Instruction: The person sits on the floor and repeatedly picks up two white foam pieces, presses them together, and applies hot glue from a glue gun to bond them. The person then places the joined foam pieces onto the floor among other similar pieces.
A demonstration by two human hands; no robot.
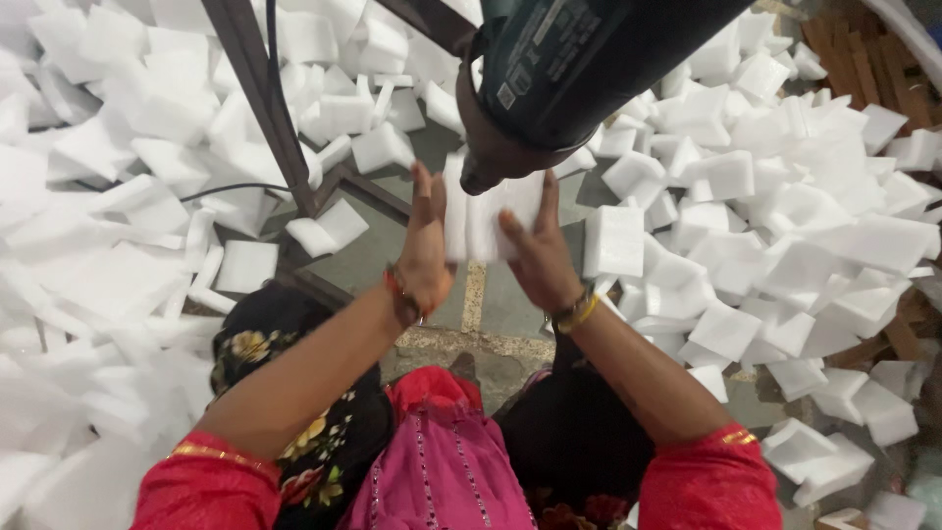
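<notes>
Left hand (424, 257) flat against the left edge of a white foam block (488, 218), right hand (538, 253) pressing its right side, block clamped between both palms beneath a dark machine head (579, 69) bearing pale rectangular labels, loose white foam pieces (785, 206) heaped all around, dark metal frame (265, 98) at left.
</notes>
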